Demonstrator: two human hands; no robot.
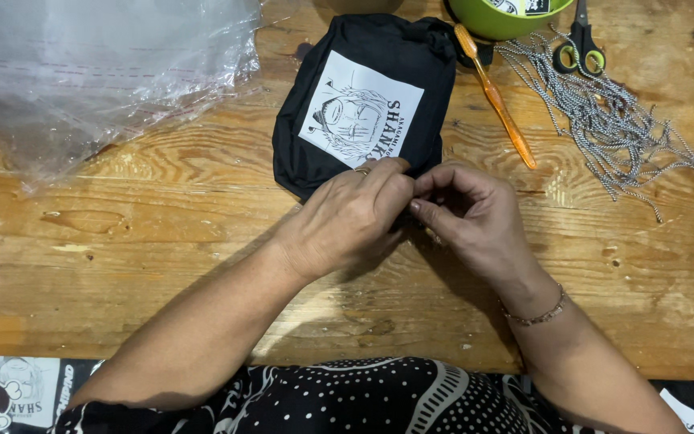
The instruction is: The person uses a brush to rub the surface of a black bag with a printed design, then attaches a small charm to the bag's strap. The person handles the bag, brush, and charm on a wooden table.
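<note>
A folded black cloth with a white printed patch showing a drawn face lies on the wooden table. My left hand rests on the cloth's near edge, a ring on one finger, fingers curled and pinching the hem. My right hand meets it fingertip to fingertip at the same near edge, gripping the cloth or something small there. What lies between the fingertips is hidden. A bracelet sits on my right wrist.
Clear plastic bags lie at the back left. An orange toothbrush lies right of the cloth. A pile of silver ball chains, scissors and a green bowl are at the back right. Printed black cloth hangs below the near edge.
</note>
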